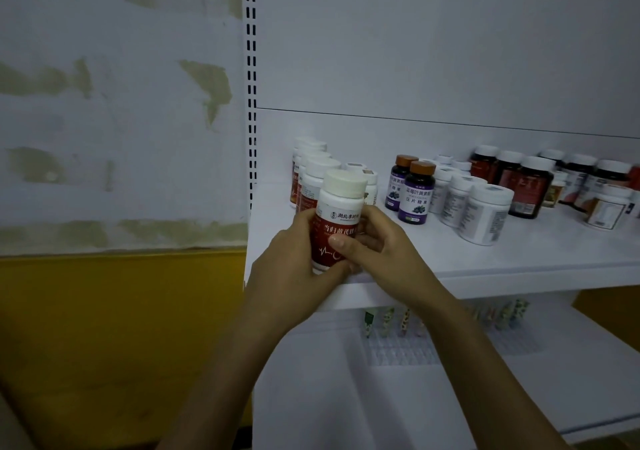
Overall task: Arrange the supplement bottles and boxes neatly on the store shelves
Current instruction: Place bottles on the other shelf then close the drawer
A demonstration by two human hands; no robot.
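Both hands on the red bottle point(341, 207), upright at the shelf's point(519, 262) front left corner. The left hand point(287, 262) wraps its side; the right hand point(377, 245) grips the label, thumb across. Best to turn the label forward and seat it square before its matching row point(311, 169) (lids in line). White steel shelf, patchy wall point(104, 103) left.

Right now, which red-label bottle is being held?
The frontmost red-label bottle in the row at the left end of the shelf: left hand and right hand grip it; the bottles behind it stand untouched.
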